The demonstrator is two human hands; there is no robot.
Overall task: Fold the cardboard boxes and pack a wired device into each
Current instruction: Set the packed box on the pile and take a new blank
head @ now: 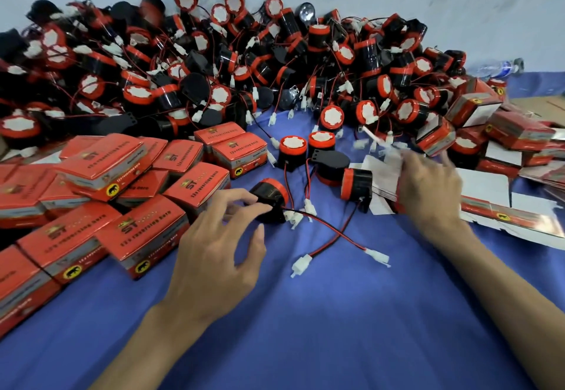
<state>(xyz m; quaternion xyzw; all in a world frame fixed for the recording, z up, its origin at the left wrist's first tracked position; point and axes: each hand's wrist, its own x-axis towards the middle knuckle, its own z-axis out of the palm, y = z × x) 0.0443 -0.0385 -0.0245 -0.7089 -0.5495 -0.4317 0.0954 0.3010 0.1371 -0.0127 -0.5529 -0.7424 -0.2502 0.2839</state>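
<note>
Right, folded red boxes (101, 172) are piled at the left. Next comes the left hand (214, 243), fingers curled onto a black-and-red wired device (272, 198) lying on the blue cloth (336, 313), though I can't tell if it's truly gripped. Further right, the blurred right hand (428, 187) clutches a stack of flat box blanks (382, 181).

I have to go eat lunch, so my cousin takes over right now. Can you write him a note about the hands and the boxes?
The left hand pinches a wired device on the blue cloth.
The right hand is blurred over the flat box blanks; grip unclear.
Done: closed boxes stacked on the left.
To do: fold a blank, pack this device, then work through the device pile behind.
</note>
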